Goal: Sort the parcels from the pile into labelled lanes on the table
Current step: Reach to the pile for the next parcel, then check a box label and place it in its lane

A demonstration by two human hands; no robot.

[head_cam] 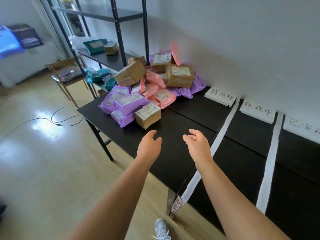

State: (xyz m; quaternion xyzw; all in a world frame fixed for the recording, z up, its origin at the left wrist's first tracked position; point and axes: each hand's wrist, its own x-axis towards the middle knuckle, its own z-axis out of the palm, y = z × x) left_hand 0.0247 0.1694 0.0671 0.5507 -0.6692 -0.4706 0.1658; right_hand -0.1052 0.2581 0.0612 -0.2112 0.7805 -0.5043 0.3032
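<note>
Both hands are empty. The left hand (149,144) and right hand (196,144) hover apart over the table (181,122), palms facing and fingers loosely curled. That spacing looks suited to taking a parcel from two sides. Just ahead of the left fingertips sits a small box (148,115), brown card with a white label on top, at the near edge of the pile (149,89). The pile is loosely heaped: purple bags (124,103) ahead and left, pink bags (161,96) farther on, and bigger boxes (180,75) tilted at the back. Right of the right hand, white strips (223,129) split the table into lanes, with handwritten cards (220,97) at the far side. Every parcel seen on the table lies in the pile, so sorting seems not yet begun.
</note>
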